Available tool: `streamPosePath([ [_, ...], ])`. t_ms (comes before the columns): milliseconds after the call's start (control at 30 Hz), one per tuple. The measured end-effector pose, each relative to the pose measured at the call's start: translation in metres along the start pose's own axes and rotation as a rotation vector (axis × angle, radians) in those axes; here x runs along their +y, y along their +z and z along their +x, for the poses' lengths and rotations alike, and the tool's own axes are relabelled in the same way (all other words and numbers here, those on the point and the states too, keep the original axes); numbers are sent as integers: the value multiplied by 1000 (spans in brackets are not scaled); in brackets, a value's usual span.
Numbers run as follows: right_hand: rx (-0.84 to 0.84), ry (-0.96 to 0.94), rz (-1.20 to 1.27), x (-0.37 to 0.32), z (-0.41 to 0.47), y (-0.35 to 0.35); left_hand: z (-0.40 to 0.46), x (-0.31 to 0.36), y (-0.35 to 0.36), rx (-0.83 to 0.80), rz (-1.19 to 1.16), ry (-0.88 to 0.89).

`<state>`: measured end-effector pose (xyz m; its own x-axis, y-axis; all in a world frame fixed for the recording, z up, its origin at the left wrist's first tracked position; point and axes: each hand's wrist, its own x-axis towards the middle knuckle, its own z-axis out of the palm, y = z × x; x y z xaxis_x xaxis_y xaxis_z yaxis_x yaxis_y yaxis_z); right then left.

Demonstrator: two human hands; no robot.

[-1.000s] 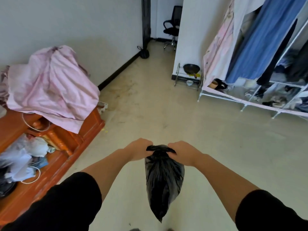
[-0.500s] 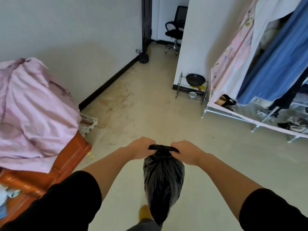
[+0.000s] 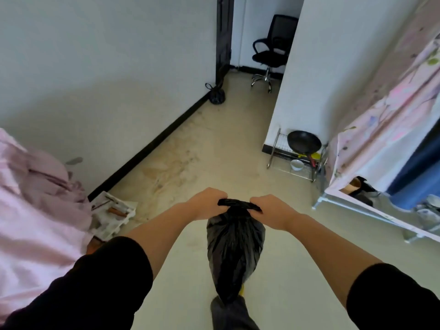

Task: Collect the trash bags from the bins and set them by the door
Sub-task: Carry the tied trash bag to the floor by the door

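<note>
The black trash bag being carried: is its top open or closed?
Closed: the black trash bag is gathered at its neck, gripped by left hand and right hand.

The trash bag (image 3: 234, 248) is thin black plastic, crinkled and faintly glossy. Left of it lies soft, wrinkled pink cloth (image 3: 35, 222). Under it the floor (image 3: 214, 148) is smooth, pale and scuffed with brown stains. Beyond the bag to its right, a shiny metal wire rack (image 3: 295, 163) bears a matt black pan (image 3: 304, 141).
</note>
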<state>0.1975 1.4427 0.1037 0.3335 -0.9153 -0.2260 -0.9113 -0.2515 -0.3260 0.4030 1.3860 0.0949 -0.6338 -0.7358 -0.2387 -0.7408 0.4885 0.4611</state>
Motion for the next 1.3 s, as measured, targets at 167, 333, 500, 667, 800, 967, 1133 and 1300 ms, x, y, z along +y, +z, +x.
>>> streamPosePath([
  [167, -25, -51, -19, 60, 124, -50, 109, -47, -53, 23, -35, -78],
  [333, -57, -107, -39, 100, 234, -99, 203, -93, -110, 16, -35, -123],
  [500, -68, -120, -68, 137, 356, -136, 299, -154, -166, 21, -31, -138],
  [667, -21, -96, -48, 167, 491, -175, 401, -233, -238, 65, -44, -110],
  [800, 7, -52, -13, 182, 586, -214, 475, -285, -307, 49, -7, -60],
  [967, 12, -13, 20, 215, 683, -254, 567, -333, -366, 34, 23, -5],
  [1133, 19, -31, 39, 267, 785, -294, 672, -376, -412, 33, 8, -19],
  [1300, 2, -88, 35, 338, 896, -341, 792, -414, -458, 43, 3, -91],
])
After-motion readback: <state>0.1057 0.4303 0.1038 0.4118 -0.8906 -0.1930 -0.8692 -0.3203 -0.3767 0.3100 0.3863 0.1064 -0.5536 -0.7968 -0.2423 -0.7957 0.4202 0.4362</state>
